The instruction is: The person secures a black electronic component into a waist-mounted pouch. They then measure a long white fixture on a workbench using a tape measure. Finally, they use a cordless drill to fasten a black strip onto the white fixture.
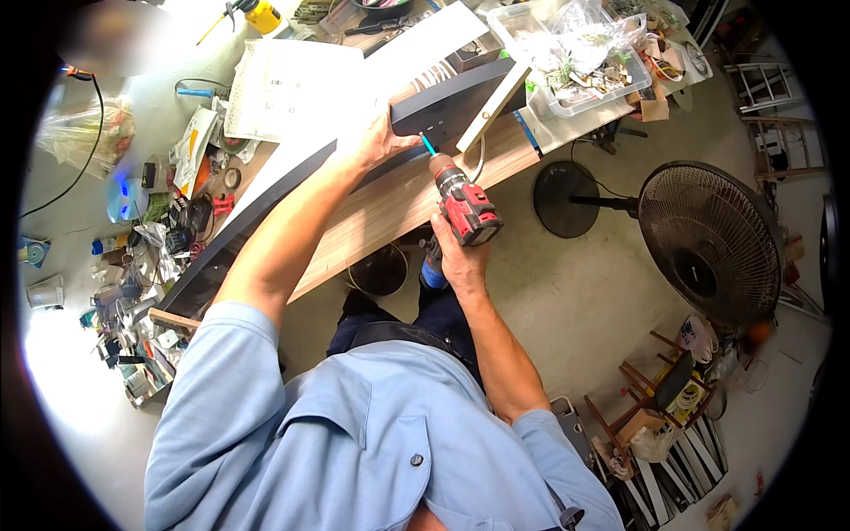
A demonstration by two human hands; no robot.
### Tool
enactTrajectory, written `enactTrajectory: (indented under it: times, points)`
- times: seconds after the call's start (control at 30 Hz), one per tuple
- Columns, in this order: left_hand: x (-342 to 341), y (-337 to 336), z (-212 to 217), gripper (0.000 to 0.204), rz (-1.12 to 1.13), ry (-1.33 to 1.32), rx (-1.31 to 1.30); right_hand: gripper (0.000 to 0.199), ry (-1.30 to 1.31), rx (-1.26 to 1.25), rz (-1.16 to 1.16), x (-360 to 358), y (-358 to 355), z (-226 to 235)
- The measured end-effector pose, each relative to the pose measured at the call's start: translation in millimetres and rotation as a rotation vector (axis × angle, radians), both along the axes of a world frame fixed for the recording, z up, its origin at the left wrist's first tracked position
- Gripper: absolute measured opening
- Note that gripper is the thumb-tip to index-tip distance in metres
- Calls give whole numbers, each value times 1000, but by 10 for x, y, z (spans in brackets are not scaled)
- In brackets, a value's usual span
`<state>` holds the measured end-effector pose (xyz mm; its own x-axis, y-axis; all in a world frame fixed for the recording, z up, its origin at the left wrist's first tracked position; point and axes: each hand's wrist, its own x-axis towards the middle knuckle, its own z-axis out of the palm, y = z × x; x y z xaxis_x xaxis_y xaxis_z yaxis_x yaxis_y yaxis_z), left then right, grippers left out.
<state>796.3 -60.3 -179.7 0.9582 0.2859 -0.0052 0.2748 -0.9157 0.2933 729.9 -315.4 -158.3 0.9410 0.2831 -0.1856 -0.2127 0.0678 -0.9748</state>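
Observation:
A red and black cordless drill is gripped by its handle in my right hand. Its teal bit points away from me, its tip at or very near the face of a long dark panel. Over the panel's upper edge curls my left hand, its thumb stretched along the face toward the bit tip. Some of its fingers are hidden behind the panel. Just right of the bit, a pale wooden strip slants across the panel. Below lies a wood-grain board.
A clear plastic bin full of small parts and bags stands at the bench's right end. Nearby on the floor is a black pedestal fan. Tools and clutter crowd the left side. A wooden chair stands at lower right.

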Motion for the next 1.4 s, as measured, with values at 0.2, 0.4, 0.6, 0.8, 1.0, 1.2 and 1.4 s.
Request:
enactTrajectory:
  times: [0.2, 0.4, 0.6, 0.8, 1.0, 1.2, 1.4]
  points:
    - [5, -35, 99, 91, 3, 26, 19, 21, 0, 43, 5, 17, -14, 44]
    - [-44, -50, 76, 93, -39, -18, 108, 22, 8, 59, 2, -5, -16, 57]
    - [-98, -129, 100, 92, -46, -24, 68, 23, 0, 83, 5, -44, -72, 12]
    - [-197, -196, 195, 76, -142, -85, 95, 23, 76, 33, -23, -113, -128, 34]
    - [-248, -186, 164, 62, -324, -246, 294, 24, 118, 17, -14, -120, -214, 58]
    - [-310, -120, 162, 45, -536, -332, 295, 29, 141, 2, 53, -189, -291, 169]
    - [-321, -46, 65, 30, -619, -393, 188, 31, 166, 34, 58, -279, -222, 276]
